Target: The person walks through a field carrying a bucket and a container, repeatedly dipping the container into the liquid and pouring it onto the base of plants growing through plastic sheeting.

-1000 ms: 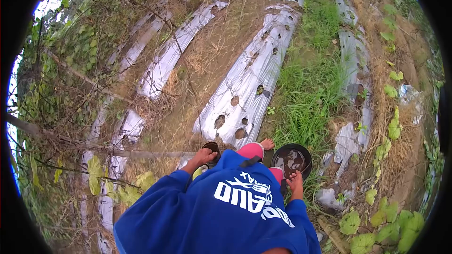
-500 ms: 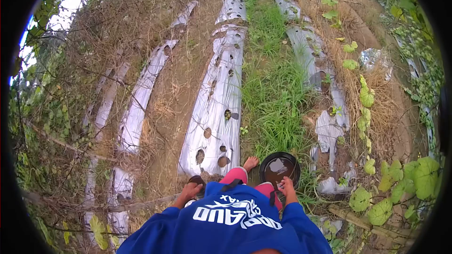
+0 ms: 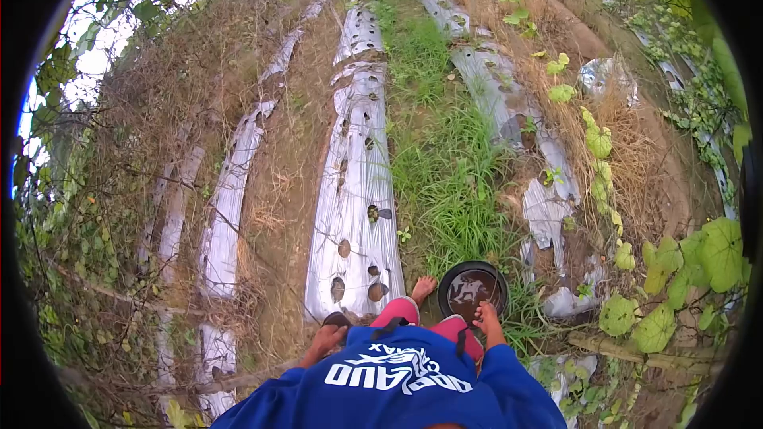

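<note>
A round black bucket (image 3: pixel 446 311) with brown, reflecting liquid stands on the right side, beside the grass and my bare foot (image 3: pixel 424 287). My right hand (image 3: pixel 486 319) is at its near right rim, fingers curled around its thin wire handle, which runs up across the opening. Off to the left, my left hand (image 3: pixel 327 339) is low beside my knee with the fingers closed. A dark brown rounded thing (image 3: pixel 336 319) is right at its fingertips; I cannot tell what it is or whether the hand grips it.
A raised bed under silver plastic sheet (image 3: pixel 354 222) with round holes runs ahead. Green grass (image 3: pixel 453 191) fills the furrow beside it. On the right are a torn plastic-covered bed (image 3: pixel 544 210) and leafy vines (image 3: pixel 653 327). Dry stems (image 3: pixel 159 71) cover the left side.
The view has tilted and turned slightly right, so the beds sit lower and further left. My right hand stays at the bucket, and the reflection on the liquid has changed shape.
</note>
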